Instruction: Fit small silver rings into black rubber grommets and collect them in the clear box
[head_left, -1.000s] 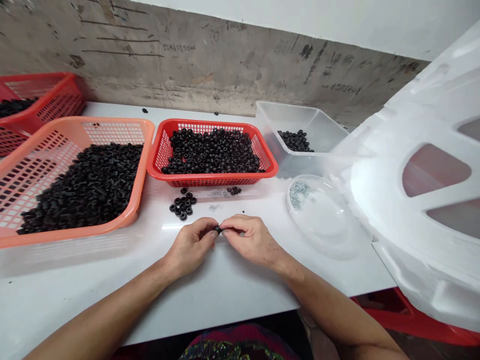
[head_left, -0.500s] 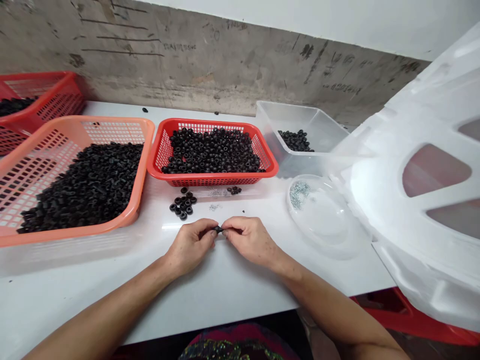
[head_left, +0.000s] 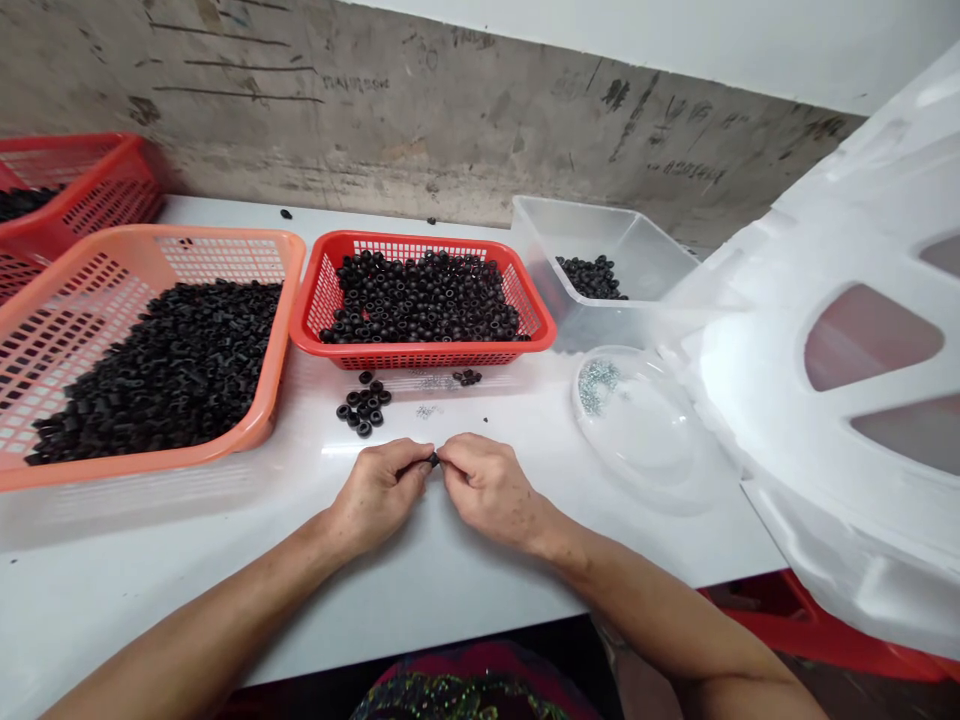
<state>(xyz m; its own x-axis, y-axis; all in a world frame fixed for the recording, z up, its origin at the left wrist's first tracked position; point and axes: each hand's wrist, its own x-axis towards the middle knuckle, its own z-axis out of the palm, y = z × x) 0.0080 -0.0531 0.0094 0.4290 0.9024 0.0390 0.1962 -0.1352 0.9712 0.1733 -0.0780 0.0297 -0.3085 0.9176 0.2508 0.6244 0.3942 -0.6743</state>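
Between my fingertips, just above the white table (head_left: 525, 590), is a small black part (head_left: 433, 459), mostly hidden by the fingers. My left hand (head_left: 384, 492) pinches it from the left between thumb and forefinger. From the right, my right hand (head_left: 487, 490) closes thumb and fingers at its other end; any smaller piece in that pinch is hidden. A loose group of black rings (head_left: 364, 408) lies beyond my left hand. Tiny silvery bits (head_left: 427, 411) and a few small black pieces (head_left: 466, 377) lie behind my hands.
A red basket (head_left: 424, 352) of round black parts stands behind, with an orange basket (head_left: 281, 370) of black pieces to its left. Rightward are a clear bin (head_left: 622, 318), a clear round dish (head_left: 660, 470) with silvery bits, and a large white plastic structure (head_left: 780, 400).
My right hand has moved slightly left and its fingers have curled more tightly at the black part, which shows less. My left hand stays nearly in place.
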